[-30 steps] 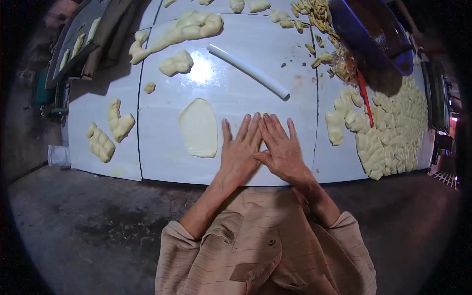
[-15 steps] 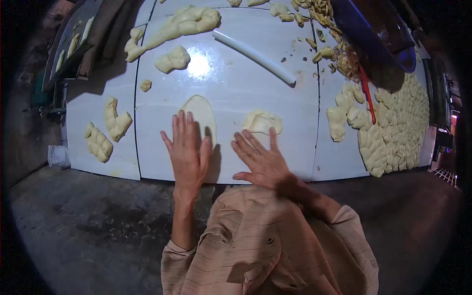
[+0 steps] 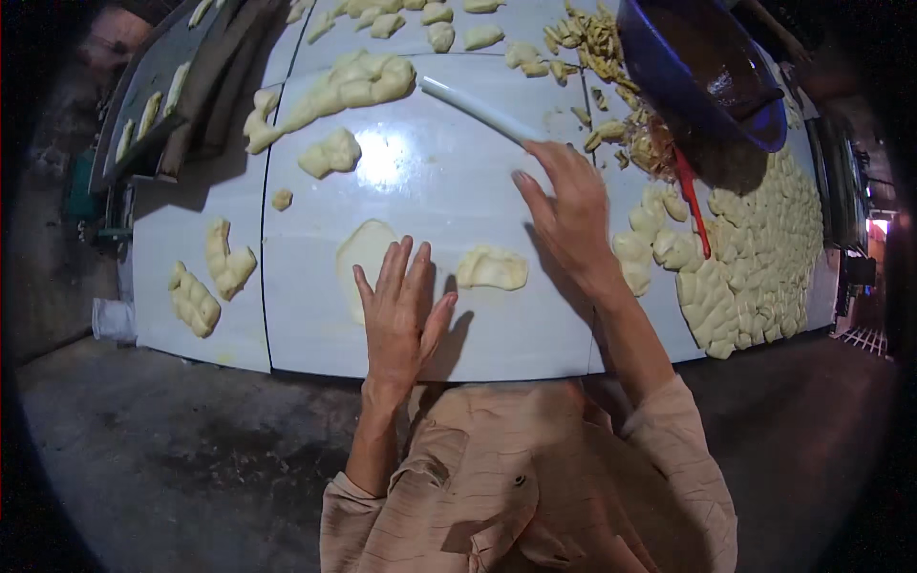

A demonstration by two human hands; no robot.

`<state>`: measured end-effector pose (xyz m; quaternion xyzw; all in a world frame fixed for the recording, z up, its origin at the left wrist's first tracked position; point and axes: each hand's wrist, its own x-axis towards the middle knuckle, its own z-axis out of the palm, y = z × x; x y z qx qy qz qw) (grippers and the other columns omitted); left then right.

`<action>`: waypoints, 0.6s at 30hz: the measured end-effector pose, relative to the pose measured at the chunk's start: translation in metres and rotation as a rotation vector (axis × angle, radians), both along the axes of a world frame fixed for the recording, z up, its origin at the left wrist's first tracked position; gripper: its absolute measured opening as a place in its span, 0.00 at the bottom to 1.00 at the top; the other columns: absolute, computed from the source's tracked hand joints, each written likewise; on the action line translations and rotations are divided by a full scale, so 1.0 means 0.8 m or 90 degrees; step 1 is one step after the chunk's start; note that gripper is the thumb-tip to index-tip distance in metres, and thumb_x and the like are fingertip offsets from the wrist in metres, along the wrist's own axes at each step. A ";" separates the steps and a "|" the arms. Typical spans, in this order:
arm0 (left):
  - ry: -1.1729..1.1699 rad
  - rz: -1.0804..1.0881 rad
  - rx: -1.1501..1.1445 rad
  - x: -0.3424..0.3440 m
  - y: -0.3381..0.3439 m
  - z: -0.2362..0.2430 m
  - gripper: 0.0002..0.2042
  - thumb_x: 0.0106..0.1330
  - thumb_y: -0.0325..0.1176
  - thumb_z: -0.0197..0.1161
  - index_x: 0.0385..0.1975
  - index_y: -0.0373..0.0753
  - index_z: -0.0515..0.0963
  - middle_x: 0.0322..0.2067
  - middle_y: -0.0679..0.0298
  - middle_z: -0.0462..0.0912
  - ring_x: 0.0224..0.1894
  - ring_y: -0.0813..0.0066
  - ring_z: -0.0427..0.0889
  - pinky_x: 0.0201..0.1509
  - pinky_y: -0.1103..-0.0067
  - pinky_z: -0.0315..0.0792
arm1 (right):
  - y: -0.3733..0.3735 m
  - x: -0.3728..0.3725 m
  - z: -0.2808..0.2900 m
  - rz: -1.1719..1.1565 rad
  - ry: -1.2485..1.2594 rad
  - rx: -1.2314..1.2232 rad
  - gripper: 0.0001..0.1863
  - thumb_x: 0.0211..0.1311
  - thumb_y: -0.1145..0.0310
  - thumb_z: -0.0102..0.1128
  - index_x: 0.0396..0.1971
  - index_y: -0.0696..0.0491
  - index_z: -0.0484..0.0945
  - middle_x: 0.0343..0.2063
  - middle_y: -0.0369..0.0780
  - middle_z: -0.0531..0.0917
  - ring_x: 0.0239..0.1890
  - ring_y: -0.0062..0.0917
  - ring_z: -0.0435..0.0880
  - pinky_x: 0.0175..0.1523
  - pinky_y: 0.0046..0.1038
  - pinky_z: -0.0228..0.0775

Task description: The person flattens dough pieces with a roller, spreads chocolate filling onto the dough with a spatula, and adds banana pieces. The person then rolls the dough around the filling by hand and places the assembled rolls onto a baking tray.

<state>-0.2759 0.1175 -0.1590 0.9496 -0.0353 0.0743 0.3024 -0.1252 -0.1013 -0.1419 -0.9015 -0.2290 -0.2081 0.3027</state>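
Note:
My left hand [image 3: 396, 310] has its fingers spread at the edge of a flat oval of pale dough [image 3: 355, 258], partly covering it. A smaller, thicker flattened piece with a hollowed middle [image 3: 489, 269] lies to its right. My right hand [image 3: 573, 215] is raised farther up the white tiled table [image 3: 430, 191], thumb apart, fingertips over the lower end of a white cylindrical rod [image 3: 473, 107], which they hide. Lumps of dough lie above and left, including a long piece [image 3: 358, 81] and a small bit [image 3: 282, 199].
Many pressed dough pieces [image 3: 750, 267] cover the right, beside a red long-handled tool [image 3: 697, 215]. A dark blue basin [image 3: 697, 57] stands at back right among fried-looking pieces [image 3: 602, 48]. Dough clusters [image 3: 196, 301] lie left, below a metal rack [image 3: 167, 105] holding pale strips.
My hands have parted from together at the front centre: the left moved onto the oval, the right moved up to the rod. The smaller dough piece they covered now shows.

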 end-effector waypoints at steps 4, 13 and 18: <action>-0.016 -0.004 0.002 0.020 -0.009 0.010 0.32 0.69 0.38 0.68 0.73 0.43 0.66 0.73 0.52 0.66 0.75 0.51 0.64 0.78 0.40 0.43 | 0.058 0.111 -0.077 -0.085 -0.072 -0.230 0.22 0.69 0.63 0.60 0.60 0.53 0.73 0.46 0.42 0.82 0.51 0.34 0.82 0.52 0.40 0.73; -0.134 -0.011 0.149 0.087 0.004 0.027 0.32 0.68 0.40 0.68 0.73 0.46 0.67 0.72 0.53 0.67 0.76 0.52 0.62 0.77 0.39 0.45 | 0.030 0.063 -0.033 0.053 0.096 -0.297 0.11 0.66 0.64 0.63 0.41 0.53 0.76 0.25 0.41 0.85 0.29 0.38 0.86 0.40 0.41 0.75; -0.068 -0.170 0.255 0.131 -0.014 0.031 0.20 0.64 0.33 0.68 0.56 0.46 0.76 0.41 0.61 0.83 0.51 0.62 0.84 0.58 0.60 0.75 | 0.016 0.009 0.030 0.158 0.278 -0.387 0.14 0.53 0.65 0.71 0.36 0.55 0.79 0.26 0.48 0.86 0.31 0.44 0.87 0.45 0.43 0.76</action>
